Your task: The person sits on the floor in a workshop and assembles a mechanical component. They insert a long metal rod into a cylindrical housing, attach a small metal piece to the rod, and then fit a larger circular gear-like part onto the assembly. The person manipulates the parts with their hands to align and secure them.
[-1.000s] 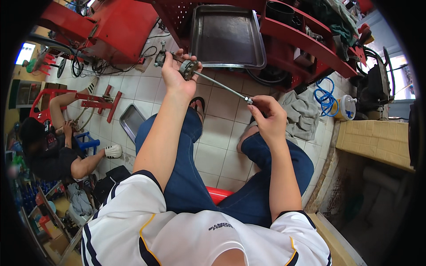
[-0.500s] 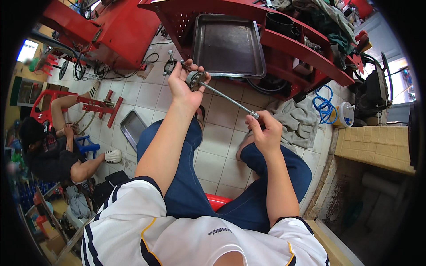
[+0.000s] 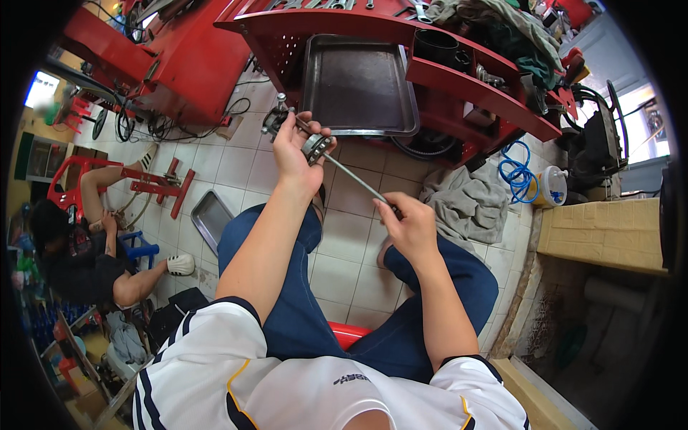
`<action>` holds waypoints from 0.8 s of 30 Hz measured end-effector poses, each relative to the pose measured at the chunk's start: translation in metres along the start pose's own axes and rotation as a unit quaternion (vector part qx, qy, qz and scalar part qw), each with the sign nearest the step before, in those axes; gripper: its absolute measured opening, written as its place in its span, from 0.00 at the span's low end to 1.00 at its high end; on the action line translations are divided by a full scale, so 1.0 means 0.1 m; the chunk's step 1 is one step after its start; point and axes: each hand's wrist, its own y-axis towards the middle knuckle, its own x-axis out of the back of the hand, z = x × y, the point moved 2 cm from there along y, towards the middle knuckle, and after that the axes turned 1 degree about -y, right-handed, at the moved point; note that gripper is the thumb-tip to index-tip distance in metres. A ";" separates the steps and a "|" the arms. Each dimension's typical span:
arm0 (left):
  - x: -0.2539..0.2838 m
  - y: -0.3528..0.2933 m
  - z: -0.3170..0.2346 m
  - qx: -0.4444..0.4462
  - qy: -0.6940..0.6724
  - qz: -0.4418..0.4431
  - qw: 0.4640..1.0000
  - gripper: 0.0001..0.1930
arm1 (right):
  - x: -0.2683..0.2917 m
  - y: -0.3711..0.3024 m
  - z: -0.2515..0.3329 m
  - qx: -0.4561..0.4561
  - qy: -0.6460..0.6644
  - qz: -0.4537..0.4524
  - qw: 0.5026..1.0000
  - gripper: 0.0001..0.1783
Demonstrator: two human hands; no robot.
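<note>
My left hand (image 3: 296, 159) is wrapped round a metal tool with a thick, round, dark grey disc-shaped part (image 3: 315, 148). Beyond its fingertips sticks out a clamp-like metal head (image 3: 275, 120) with a bolt on top. From the round part a slim steel rod (image 3: 357, 177) slants down to the right. My right hand (image 3: 411, 228) pinches the rod's near end between thumb and fingers, which cover the tip. The tool hangs in the air above the tiled floor, in front of my knees.
A large dark metal tray (image 3: 358, 86) sits before me at a red workbench (image 3: 308, 23) with wrenches on it. A smaller tray (image 3: 212, 218) lies on the floor at left, near a seated person (image 3: 79, 251). Grey cloth (image 3: 466, 204) and a blue hose (image 3: 517, 172) lie at right.
My right hand has moved up and left along the rod. Its fingers now hide the nuts that showed at the rod's end. The left hand keeps its hold.
</note>
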 end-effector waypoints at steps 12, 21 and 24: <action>-0.14 -0.22 0.34 -0.035 0.166 0.236 0.957 0.15 | -0.27 -0.07 0.11 0.048 0.052 -0.130 0.989 0.22; -0.18 -0.34 0.45 -0.133 0.225 0.354 0.898 0.49 | -0.36 -0.07 0.00 -0.040 0.131 -0.111 0.984 0.12; -0.18 -0.38 0.42 -0.077 0.186 0.369 0.908 0.53 | -0.39 -0.06 -0.09 -0.147 0.337 0.005 0.930 0.09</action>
